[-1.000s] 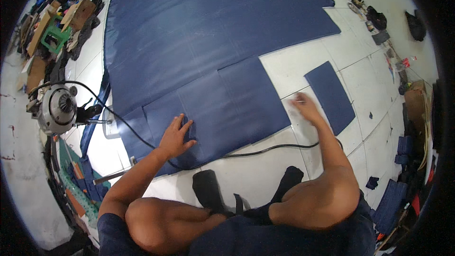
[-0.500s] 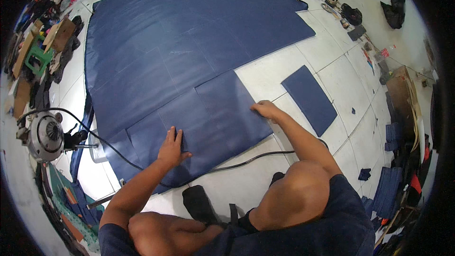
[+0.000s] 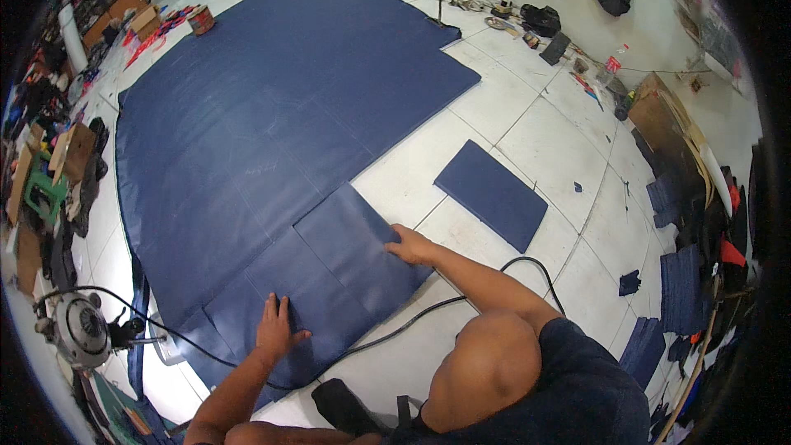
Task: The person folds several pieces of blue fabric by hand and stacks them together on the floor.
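A large navy-blue sheet (image 3: 247, 115) with a leather-like surface and faint pale lines covers much of the white tiled floor. Its near part (image 3: 346, 239) shows separate cut-looking edges. My left hand (image 3: 278, 331) lies on this near part, fingers spread and thumb out to the side. At the right edge of the same part, my right hand (image 3: 409, 245) has its fingers curled and pressed together on the sheet's border. A smaller navy rectangular panel (image 3: 493, 196) lies flat on the tiles, beyond my right hand.
A machine with a round metal motor housing (image 3: 82, 330) stands at the left; its black cable (image 3: 437, 306) runs over the sheet's near end and past my knee. Boxes and a green stool (image 3: 45, 194) line the left side. Stacked navy pieces (image 3: 684, 288) sit at the right.
The view has shifted, showing more of the far end and right side of the room. Both hands stay at about the same places on the sheet.
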Available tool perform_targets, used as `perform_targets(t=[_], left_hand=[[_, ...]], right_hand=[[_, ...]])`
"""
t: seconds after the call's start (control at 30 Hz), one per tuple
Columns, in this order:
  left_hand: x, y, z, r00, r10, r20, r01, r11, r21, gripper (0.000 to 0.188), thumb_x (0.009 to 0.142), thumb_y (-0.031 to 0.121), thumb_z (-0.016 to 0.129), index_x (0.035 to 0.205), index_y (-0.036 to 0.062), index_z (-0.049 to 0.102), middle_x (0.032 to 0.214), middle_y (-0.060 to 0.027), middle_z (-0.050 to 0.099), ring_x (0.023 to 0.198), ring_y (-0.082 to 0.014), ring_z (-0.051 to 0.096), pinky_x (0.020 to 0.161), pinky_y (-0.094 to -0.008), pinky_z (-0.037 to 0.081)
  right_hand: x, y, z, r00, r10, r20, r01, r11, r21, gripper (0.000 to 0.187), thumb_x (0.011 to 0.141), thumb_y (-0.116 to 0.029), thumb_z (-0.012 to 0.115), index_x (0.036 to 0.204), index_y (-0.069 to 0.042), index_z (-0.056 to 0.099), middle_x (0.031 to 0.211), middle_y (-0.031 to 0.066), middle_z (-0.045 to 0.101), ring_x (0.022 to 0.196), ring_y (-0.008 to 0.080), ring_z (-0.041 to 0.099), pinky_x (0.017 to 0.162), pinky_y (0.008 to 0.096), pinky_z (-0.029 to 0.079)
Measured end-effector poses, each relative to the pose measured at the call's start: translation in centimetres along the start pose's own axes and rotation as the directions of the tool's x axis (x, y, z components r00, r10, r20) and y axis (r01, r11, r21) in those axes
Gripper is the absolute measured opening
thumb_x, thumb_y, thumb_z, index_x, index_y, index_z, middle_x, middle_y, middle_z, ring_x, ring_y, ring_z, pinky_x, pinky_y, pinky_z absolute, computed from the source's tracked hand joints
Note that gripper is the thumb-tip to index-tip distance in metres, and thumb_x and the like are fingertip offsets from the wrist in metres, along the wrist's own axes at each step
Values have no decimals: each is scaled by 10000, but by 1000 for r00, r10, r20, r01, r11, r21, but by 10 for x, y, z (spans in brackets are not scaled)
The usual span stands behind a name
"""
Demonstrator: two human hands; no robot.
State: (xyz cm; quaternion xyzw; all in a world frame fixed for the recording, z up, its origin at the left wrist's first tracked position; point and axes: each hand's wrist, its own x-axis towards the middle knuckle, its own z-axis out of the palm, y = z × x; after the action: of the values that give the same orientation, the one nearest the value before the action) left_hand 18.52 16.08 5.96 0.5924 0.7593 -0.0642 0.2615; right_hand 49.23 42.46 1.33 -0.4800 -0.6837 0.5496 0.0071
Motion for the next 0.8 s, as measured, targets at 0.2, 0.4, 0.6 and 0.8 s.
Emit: perform_targets(t=[0.2,0.4,0.6,0.8], left_hand=[[-2,6,-3,999,-36,12,37,997,-73,1093,726,437,839,1524,16,223,1589,-274,131,1465,-435,188,1188,-447,264],[-5,4,-1,1000,-28,-11,27,998,-59,1069,727,391,847,1519,15,235,1599,-256,119,1470,-418,187,1193,-437,261],[2,14,-6,1000,-24,-5,24,996,-87,1057,719,354,859,1513,11,252,1596,-251,135,1464,-412,208,1191,-424,273],[0,9,-6,999,-41,-21,39,993,-115,1056,689,332,880,1496,-2,285,1588,-255,156,1448,-417,245,1177,-428,295]], right_hand=[[-53,23,-50,995,34,-90,-20,988,150,681,859,-269,688,1423,20,437,1373,244,532,1236,307,537,1018,356,438],[-128,47,-140,958,21,-287,-21,1000,5,706,814,-277,720,1404,24,475,1354,202,569,1198,265,569,1021,335,438],[-181,90,-256,930,92,-356,4,966,259,688,835,-221,714,1417,36,451,1182,125,660,980,196,647,897,321,511],[-155,84,-319,964,80,-252,26,920,391,548,828,-161,698,1339,-21,554,1102,77,674,934,169,650,859,314,534]])
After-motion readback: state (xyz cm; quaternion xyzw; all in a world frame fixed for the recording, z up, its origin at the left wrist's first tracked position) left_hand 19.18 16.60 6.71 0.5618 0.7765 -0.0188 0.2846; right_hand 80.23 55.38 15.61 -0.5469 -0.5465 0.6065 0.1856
